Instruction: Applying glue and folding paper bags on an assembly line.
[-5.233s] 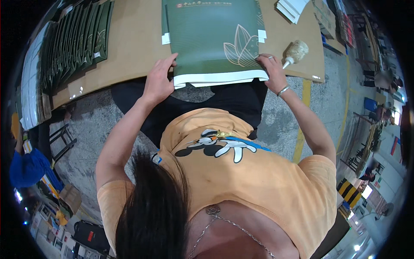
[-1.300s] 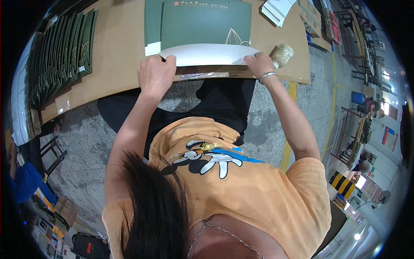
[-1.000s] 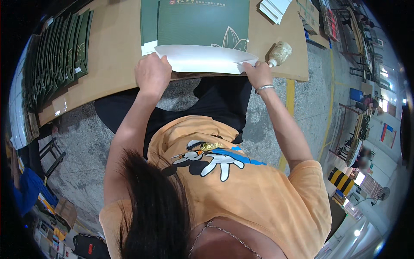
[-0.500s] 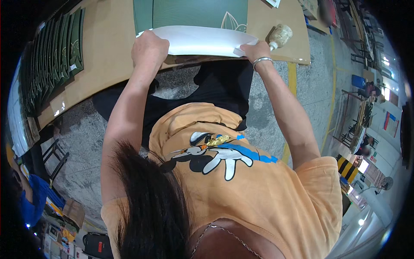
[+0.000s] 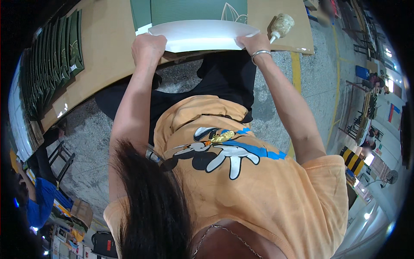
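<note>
A green paper bag (image 5: 185,11), printed with pale line art, lies flat at the table's front edge. Its near end is folded up and shows a white inner side, a flap (image 5: 202,32) bowed between my hands. My left hand (image 5: 148,45) is closed round the flap's left end, fingers curled out of sight. At the right end, my right hand (image 5: 255,43) pinches the corner between thumb and fingers. Just beyond the right hand lies a squeeze bottle (image 5: 282,25) with a white nozzle and cloudy contents, touching neither hand.
Several folded green paper bags (image 5: 56,54) stand in a row at the table's left side. The brown table (image 5: 103,39) ends close to my body. At the lower left, a person in blue (image 5: 43,200) sits near a dark stool (image 5: 62,162).
Both hands still grip the flap's ends. The flap has tilted slightly, and a crease along its lower part shows more plainly. The view has shifted a little.
</note>
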Tool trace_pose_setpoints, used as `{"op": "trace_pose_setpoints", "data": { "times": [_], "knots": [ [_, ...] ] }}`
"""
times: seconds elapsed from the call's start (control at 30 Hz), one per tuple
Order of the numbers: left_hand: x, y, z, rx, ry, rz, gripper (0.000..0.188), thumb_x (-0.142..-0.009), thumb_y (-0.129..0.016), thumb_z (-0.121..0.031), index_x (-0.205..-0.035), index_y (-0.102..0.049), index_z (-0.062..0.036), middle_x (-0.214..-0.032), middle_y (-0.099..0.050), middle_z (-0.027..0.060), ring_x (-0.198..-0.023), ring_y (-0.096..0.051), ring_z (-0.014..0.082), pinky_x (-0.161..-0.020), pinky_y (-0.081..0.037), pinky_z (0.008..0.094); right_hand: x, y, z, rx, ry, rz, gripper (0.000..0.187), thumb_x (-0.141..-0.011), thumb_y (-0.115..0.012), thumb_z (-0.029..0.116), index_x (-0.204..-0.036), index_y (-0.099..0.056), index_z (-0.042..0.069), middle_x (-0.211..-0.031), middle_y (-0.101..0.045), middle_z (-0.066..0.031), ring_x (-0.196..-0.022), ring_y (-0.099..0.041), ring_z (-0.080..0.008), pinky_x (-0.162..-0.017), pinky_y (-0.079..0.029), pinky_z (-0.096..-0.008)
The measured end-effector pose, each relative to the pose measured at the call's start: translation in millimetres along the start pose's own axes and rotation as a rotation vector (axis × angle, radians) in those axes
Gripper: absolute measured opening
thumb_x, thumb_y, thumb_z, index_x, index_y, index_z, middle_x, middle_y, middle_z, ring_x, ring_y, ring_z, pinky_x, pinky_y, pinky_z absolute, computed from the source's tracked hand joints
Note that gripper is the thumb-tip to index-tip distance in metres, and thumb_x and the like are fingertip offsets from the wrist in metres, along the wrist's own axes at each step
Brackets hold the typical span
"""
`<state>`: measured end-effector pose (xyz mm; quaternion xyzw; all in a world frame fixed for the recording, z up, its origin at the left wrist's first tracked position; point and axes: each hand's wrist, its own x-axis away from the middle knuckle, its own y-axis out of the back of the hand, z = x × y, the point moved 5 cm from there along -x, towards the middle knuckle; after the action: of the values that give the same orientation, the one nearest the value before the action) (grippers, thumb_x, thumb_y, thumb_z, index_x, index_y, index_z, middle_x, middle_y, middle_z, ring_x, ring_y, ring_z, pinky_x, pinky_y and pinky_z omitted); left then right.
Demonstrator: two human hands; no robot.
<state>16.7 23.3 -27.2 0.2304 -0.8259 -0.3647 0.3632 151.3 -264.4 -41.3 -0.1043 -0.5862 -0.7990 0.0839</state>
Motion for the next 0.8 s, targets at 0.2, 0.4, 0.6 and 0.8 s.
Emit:
{"op": "trace_pose_setpoints", "data": {
  "times": [0.2, 0.4, 0.6, 0.8],
  "knots": [
    [-14.9, -2.6, -8.8, -0.188, -0.058, 0.024, 0.037, -0.076, -0.054, -0.019, -0.104, -0.069, 0.0011, -0.107, -0.067, 0.0208, -0.103, -0.063, 0.0356, -0.088, -0.05, 0.0395, -10.1, 5.7, 9.8, 0.159, 0.057, 0.029, 0.038, -0.065, -0.073, 0.028, -0.087, -0.072, -0.003, -0.092, -0.069, -0.0228, -0.089, -0.067, -0.0369, -0.082, -0.053, -0.0385],
    [-17.2, -0.3, -17.6, -0.212, -0.037, 0.047, 0.035, -0.076, -0.056, -0.018, -0.102, -0.069, 0.001, -0.108, -0.067, 0.0204, -0.104, -0.063, 0.0347, -0.089, -0.051, 0.0386, -8.6, 4.1, 6.6, 0.162, 0.0, 0.01, 0.037, -0.07, -0.069, 0.027, -0.094, -0.071, -0.001, -0.099, -0.068, -0.0219, -0.095, -0.067, -0.0356, -0.084, -0.053, -0.0396],
    [-20.8, -6.6, -11.9, -0.221, -0.059, 0.022, 0.033, -0.078, -0.055, -0.016, -0.102, -0.069, 0.0026, -0.108, -0.067, 0.0208, -0.104, -0.063, 0.0343, -0.09, -0.051, 0.0383, -6.8, -0.5, 8.6, 0.179, -0.015, -0.018, 0.035, -0.074, -0.067, 0.026, -0.095, -0.07, -0.001, -0.101, -0.068, -0.0214, -0.097, -0.066, -0.0348, -0.085, -0.053, -0.0398],
    [-18.0, -5.7, -19.3, -0.288, -0.044, 0.088, 0.033, -0.08, -0.052, -0.013, -0.105, -0.068, 0.0008, -0.114, -0.065, 0.0194, -0.109, -0.061, 0.0338, -0.091, -0.05, 0.0379, -6.8, 1.9, 10.4, 0.194, 0.026, 0.031, 0.032, -0.076, -0.065, 0.024, -0.095, -0.071, -0.001, -0.095, -0.069, -0.0214, -0.093, -0.068, -0.0333, -0.08, -0.055, -0.0396]
  ]
}}
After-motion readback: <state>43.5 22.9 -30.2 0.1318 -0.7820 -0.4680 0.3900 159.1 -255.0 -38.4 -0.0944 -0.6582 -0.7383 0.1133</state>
